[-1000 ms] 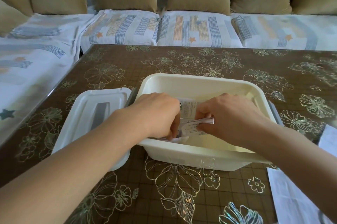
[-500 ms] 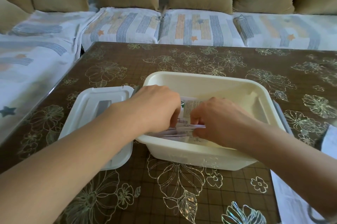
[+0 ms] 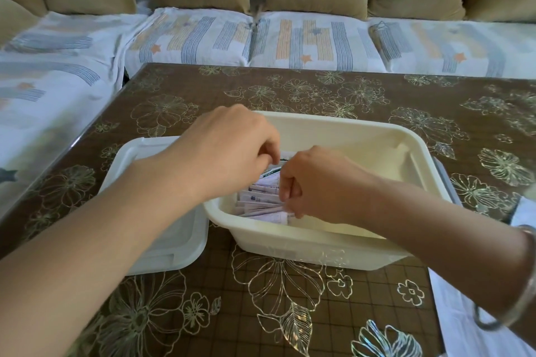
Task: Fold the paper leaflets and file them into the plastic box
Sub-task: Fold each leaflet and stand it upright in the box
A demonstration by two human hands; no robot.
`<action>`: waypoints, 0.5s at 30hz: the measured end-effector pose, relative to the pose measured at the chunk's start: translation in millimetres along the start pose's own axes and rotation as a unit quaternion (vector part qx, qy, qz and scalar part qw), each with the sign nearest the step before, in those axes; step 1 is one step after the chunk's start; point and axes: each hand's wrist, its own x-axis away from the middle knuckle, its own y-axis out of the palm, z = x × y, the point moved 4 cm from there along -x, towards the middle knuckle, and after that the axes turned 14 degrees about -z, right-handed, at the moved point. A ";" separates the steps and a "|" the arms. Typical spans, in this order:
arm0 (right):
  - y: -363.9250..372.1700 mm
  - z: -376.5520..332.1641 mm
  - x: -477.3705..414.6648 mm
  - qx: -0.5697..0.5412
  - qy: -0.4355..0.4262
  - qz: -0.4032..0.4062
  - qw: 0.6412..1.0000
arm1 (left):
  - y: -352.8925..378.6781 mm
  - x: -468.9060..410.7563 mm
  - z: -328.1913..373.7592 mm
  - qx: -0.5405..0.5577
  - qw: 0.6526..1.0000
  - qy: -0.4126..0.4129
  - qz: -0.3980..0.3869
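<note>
Floral table [image 3: 290, 89], leaflets [image 3: 258, 200] in plastic box [image 3: 362, 136], against right hand [image 3: 322, 182] fingers [image 3: 285, 191]

leaflet [image 3: 268, 181] down in box [image 3: 362, 136], left grip [image 3: 229, 150] raised

No text, brand, number or sign could be read, fine print was seen on the folded leaflets [image 3: 262, 200] packed at the near left corner of the plastic box [image 3: 362, 136], lines and one small dark mark too blurred to be made out
</note>
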 end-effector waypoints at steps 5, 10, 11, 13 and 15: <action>4.6 3.1 -1.3 -0.103 0.008 -0.044 0.994 | -1.1 6.1 -4.2 0.039 0.999 0.013 0.028; 14.3 12.0 -1.6 -0.204 0.020 -0.091 0.975 | 0.9 7.9 -5.8 0.052 0.998 0.020 0.039; 14.7 13.7 -1.0 -0.218 0.021 -0.087 0.972 | 0.8 8.2 -5.8 0.055 0.997 0.019 0.041; 12.7 17.5 1.0 -0.240 0.029 -0.063 0.968 | 0.8 8.6 -5.6 0.058 0.997 0.018 0.043; 10.9 20.5 2.4 -0.245 0.033 -0.040 0.968 | 1.2 9.1 -5.1 0.058 0.997 0.016 0.044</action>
